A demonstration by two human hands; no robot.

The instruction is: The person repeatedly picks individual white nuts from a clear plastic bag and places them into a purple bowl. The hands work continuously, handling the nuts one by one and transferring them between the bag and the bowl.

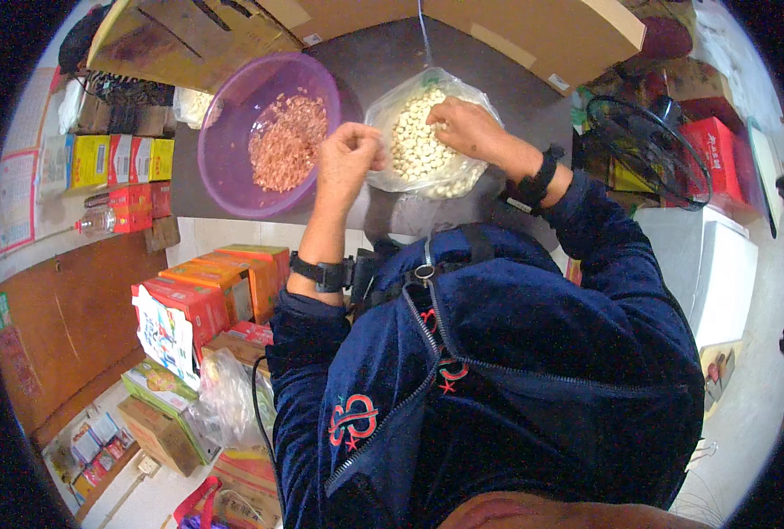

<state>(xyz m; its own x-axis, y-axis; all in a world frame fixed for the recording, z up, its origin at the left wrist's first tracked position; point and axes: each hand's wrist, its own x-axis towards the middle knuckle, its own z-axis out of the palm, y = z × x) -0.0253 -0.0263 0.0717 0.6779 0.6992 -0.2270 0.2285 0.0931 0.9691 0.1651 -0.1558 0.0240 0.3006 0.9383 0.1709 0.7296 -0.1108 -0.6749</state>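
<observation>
A clear plastic bag (pixel 380 119) lies spread wide on the dark tabletop, full of pale, rounded seeds or kernels (pixel 418 147). Over its right side, my right hand (pixel 468 129) reaches down with bent fingers, its fingertips among the kernels; whether one is pinched is hidden. At the bag's left rim is my left hand (pixel 352 151), fingers curled and thumb near the index finger. It is unclear whether the plastic is held there. Just left of that hand stands a purple plastic basin (pixel 223 172) holding pinkish-brown flaky pieces (pixel 289 145).
Cardboard boxes (pixel 524 26) border the table's far side. A small bag of pale pieces (pixel 193 106) sits behind the basin. To the right is a black fan guard (pixel 650 152). Stacked red and orange cartons (pixel 187 301) stand at lower left, beside a crumpled plastic bag (pixel 230 397).
</observation>
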